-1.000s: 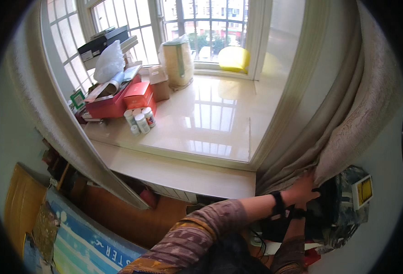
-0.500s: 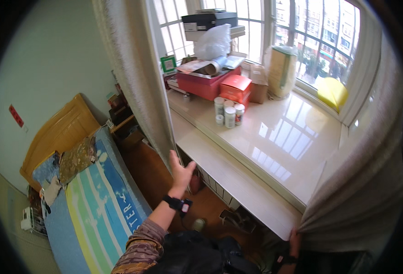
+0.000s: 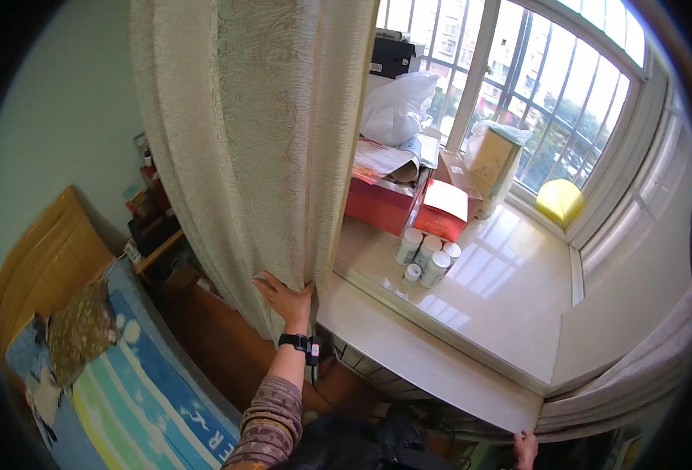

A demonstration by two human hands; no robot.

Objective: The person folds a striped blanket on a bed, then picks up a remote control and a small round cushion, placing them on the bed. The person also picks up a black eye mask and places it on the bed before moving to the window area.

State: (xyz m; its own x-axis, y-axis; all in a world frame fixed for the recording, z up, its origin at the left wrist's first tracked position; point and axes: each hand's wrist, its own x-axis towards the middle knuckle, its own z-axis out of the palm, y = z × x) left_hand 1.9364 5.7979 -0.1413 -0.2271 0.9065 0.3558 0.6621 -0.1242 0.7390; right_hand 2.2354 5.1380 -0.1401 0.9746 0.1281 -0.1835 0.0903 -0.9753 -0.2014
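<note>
My left hand point(image 3: 285, 304) presses against the lower part of the pale patterned curtain point(image 3: 244, 157), near its right edge. Its fingers spread over the cloth, the thumb apart on the right. A dark band with a small device circles that wrist. At the lower right, my right hand point(image 3: 526, 448) has its fingers curled by the corner of the ledge point(image 3: 432, 372), where folds of the right curtain point(image 3: 620, 384) come together. The fingers look closed on that curtain's edge, though the grip is partly hidden.
Several white bottles point(image 3: 433, 268) stand on the windowsill point(image 3: 502, 321), before an orange-red box point(image 3: 444, 210) and a larger red box point(image 3: 379, 205) topped by papers and a white plastic bag point(image 3: 399, 110). A yellow disc point(image 3: 560, 204) leans at the window. The bed point(image 3: 158, 392) lies left.
My left hand has come up against the left curtain, which now covers more of the view. The view has shifted; the right curtain hangs lower, showing wall beside the window.
</note>
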